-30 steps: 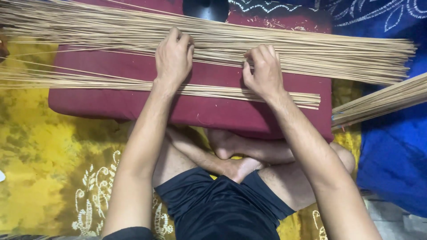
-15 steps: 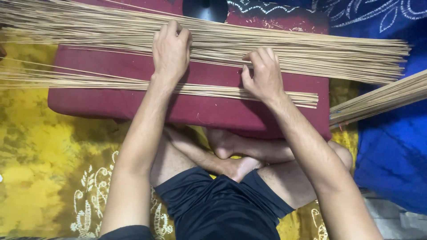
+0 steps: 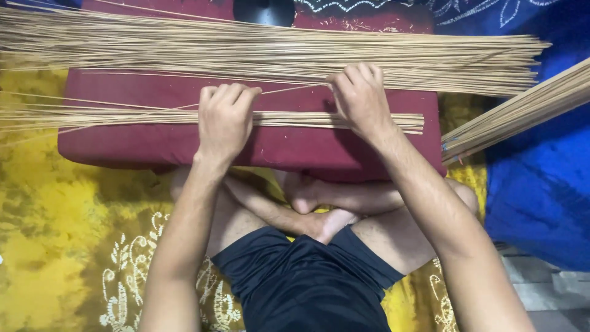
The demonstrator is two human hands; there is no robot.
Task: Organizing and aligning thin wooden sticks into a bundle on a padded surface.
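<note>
Head view. The person sits cross-legged behind a dark red cushion laid on a yellow patterned cloth. Two lots of thin pale sticks lie across the cushion: a large spread along its far edge and a smaller bundle nearer the person.

The left hand rests on the smaller bundle, fingers curled together and pressing down; whether any stick is pinched beneath it cannot be told. The right hand lies flat between the two lots, fingers close together, fingertips at the edge of the large spread, where one loose stick runs slantwise toward it.

Handling, as judged: the sticks look very light, long and springy, stiff along their length yet likely to snap if bent sharply. They appear smooth and prone to roll or fan apart, so a hold near mid-length, with a flat palm or a gather of several together, seems safest.

Not made out: both palms face down, hiding the contact. The stick ends at left run out of frame. A further bundle at right is cut off by the edge above a blue cloth. A dark round object at top is only partly visible.
</note>
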